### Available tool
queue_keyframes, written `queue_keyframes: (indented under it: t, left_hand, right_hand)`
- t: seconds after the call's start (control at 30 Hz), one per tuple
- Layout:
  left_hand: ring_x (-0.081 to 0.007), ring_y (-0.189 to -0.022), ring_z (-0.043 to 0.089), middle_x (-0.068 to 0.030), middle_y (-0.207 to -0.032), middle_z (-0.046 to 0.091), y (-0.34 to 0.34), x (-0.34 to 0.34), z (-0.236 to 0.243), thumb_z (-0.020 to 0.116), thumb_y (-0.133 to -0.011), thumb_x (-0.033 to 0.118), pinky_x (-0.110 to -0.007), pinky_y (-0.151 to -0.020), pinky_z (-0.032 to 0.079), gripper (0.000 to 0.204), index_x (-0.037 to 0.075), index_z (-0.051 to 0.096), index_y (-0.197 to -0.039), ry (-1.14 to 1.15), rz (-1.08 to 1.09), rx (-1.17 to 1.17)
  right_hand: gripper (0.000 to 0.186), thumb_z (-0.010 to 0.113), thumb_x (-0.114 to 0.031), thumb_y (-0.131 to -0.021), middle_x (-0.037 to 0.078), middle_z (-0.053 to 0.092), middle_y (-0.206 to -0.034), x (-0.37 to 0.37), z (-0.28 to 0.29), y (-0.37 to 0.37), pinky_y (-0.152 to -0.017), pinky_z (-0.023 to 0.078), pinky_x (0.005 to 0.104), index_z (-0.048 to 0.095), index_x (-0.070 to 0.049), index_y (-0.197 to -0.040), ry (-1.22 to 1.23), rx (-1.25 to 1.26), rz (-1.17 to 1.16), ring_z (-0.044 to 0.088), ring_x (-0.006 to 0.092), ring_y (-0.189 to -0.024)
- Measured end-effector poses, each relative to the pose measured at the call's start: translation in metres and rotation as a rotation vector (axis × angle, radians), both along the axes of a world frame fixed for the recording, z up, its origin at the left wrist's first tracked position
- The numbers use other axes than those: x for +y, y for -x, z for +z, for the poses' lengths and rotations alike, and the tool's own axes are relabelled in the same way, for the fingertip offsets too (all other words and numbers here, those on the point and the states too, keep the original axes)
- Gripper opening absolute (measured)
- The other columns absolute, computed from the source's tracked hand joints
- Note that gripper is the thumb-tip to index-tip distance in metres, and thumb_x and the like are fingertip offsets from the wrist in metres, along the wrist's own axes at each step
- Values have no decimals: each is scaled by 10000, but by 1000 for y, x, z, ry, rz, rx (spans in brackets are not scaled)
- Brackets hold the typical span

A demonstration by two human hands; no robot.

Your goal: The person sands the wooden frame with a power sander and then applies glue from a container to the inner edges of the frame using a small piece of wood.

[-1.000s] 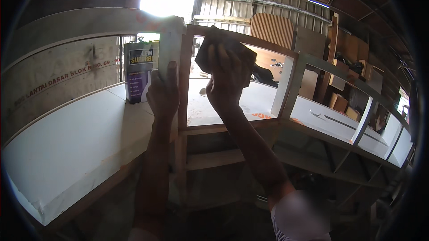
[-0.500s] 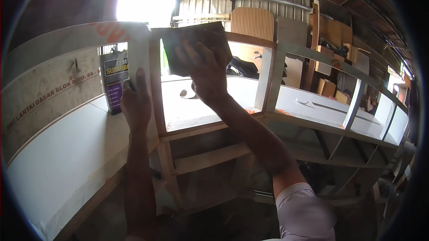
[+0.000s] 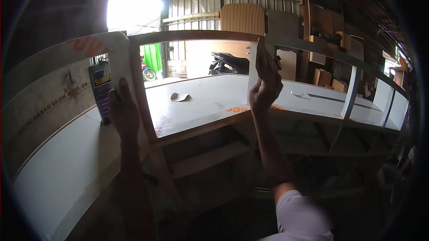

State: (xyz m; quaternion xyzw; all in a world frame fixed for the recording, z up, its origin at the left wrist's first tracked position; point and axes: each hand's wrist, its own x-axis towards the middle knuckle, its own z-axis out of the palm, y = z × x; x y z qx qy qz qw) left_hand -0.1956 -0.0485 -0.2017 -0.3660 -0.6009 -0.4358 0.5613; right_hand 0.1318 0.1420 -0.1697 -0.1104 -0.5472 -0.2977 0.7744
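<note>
My left hand (image 3: 124,113) is closed around the pale upright (image 3: 117,66) of a wooden frame, its thumb pointing up. At the right upright (image 3: 253,73) of the opening, my right hand (image 3: 266,91) is raised with its fingers upward. Between its fingers a dark sheet (image 3: 261,48), perhaps sandpaper, shows almost edge-on; most of it is hidden by the hand. The brown top rail (image 3: 196,36) spans the opening between both hands. Through it, a curled pale scrap (image 3: 180,97) lies on a white panel (image 3: 201,89).
A dark printed package (image 3: 101,91) stands behind the left upright. More framed openings with pale dividers (image 3: 351,91) run to the right. A low shelf (image 3: 210,158) sits beneath the opening. Behind are a parked motorbike (image 3: 228,63), a ribbed panel (image 3: 242,19) and leaning boards.
My right hand has moved right, from the top left of the opening to its right upright, and the dark sheet has turned from flat to edge-on. The left hand keeps its hold.
</note>
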Motion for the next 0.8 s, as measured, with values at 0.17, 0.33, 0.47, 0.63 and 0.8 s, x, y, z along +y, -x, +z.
queue_keyframes:
  t: [0.17,0.33,0.47,0.63,0.8]
  left_hand:
    - [-373,-827,649,-192,-978,571,16,2,-7,506,-1020,119,-463,-662,523,364,90,483,-1382,50,-11,-83]
    - [-381,-805,646,-199,-963,565,0,9,-2,531,-975,65,-463,-637,520,421,106,474,-1390,17,164,121]
    - [-372,-785,643,-192,-955,562,10,-4,-2,547,-958,62,-465,-634,525,426,92,478,-1378,25,169,112]
    - [-368,-773,644,-185,-948,561,12,-1,-3,564,-943,56,-462,-625,531,441,91,484,-1375,5,195,126]
    - [-374,-725,648,-178,-958,564,2,13,-5,583,-947,51,-468,-533,530,480,148,490,-1408,-87,131,182]
  right_hand:
    - [632,604,115,-780,122,657,-1276,24,18,20,-974,470,459,569,-89,-1378,219,75,-259,629,344,-1157]
    - [570,638,62,-776,157,637,-1299,44,28,45,-1010,415,506,574,-28,-1335,258,123,-344,605,327,-1200]
    - [486,582,88,-753,193,674,-1162,-3,23,83,-846,499,468,621,-5,-1229,32,35,-104,653,374,-1064]
    - [479,642,82,-759,139,640,-1109,-12,1,45,-816,456,482,614,-67,-1213,12,-21,-120,608,356,-986]
    - [517,652,60,-787,158,642,-1190,5,22,56,-950,440,493,619,-74,-1286,85,15,-182,600,377,-1076]
